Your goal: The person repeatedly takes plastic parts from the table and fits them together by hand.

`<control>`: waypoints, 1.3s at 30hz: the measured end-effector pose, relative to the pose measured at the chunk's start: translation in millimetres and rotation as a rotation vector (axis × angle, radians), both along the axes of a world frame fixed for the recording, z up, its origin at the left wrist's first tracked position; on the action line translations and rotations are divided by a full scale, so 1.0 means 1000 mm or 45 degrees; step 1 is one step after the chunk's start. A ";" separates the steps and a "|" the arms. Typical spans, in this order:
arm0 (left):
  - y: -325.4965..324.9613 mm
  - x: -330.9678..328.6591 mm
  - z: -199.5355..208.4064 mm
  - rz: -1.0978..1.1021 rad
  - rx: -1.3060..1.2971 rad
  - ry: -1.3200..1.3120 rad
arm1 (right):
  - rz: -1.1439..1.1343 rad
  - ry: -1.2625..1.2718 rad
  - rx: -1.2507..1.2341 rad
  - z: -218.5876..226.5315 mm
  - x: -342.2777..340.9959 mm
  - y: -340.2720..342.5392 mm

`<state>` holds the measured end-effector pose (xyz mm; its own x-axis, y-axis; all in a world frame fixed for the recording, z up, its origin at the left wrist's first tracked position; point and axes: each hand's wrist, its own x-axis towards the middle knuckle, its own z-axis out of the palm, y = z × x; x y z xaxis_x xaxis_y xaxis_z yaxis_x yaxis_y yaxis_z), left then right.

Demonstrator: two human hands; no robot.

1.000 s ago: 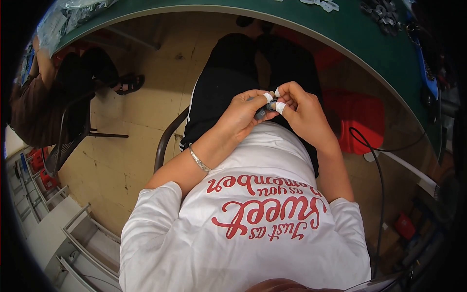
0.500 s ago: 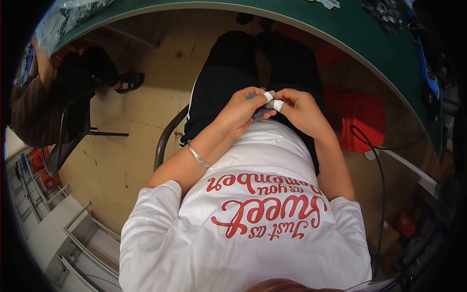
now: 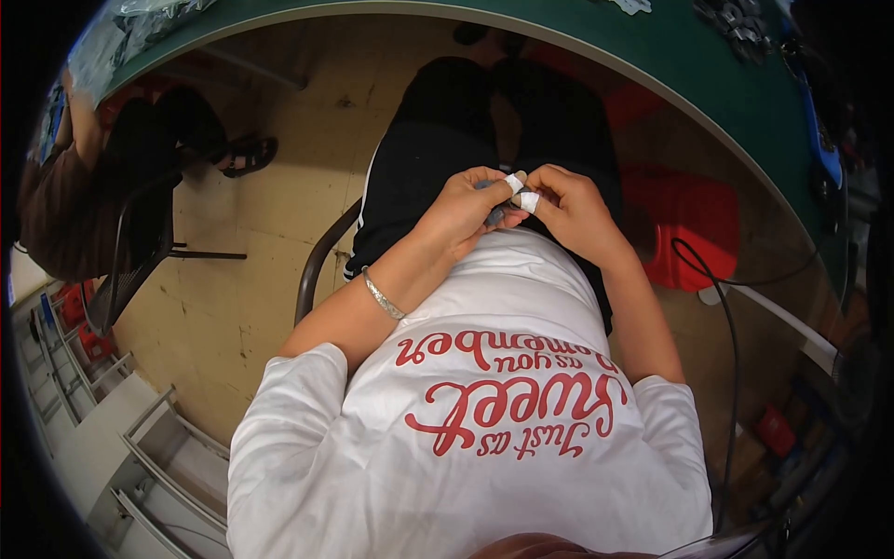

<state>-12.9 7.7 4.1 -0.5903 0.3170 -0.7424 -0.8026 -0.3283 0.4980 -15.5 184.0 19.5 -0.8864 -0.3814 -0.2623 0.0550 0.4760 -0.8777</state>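
Note:
A small dark grey part point(image 3: 494, 216) sits between my hands, over my lap. Closed around it, my left hand point(image 3: 462, 211) holds it with thumb and fingers, and these cover most of its shape. My right hand point(image 3: 572, 207) is closed, its thumb and fingertips pinched against the same part from the right. White tape is wrapped round a digit of each hand, and the taped tips nearly meet. On my left wrist is a silver bracelet point(image 3: 381, 293).
A green table point(image 3: 643, 42) curves across the far side, with a pile of dark grey parts point(image 3: 734, 28) and clear plastic bags point(image 3: 126, 37). A red stool point(image 3: 694, 228) and black cable point(image 3: 731, 373) are at right. A seated person point(image 3: 79, 200) is at left.
My right thumb has shifted slightly left, closer to the left thumb, and less of the grey part shows between them. The left hand has barely moved.

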 end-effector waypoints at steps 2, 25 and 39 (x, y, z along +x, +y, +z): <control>0.000 0.000 -0.001 -0.025 -0.010 -0.002 | 0.045 0.281 0.138 0.001 0.004 -0.002; -0.003 0.006 0.011 -0.173 -0.655 1.583 | -0.546 -0.442 -1.208 -0.002 0.014 -0.001; -0.016 -0.016 0.047 -0.131 -0.890 2.086 | -0.400 -0.159 -0.869 0.055 -0.003 -0.003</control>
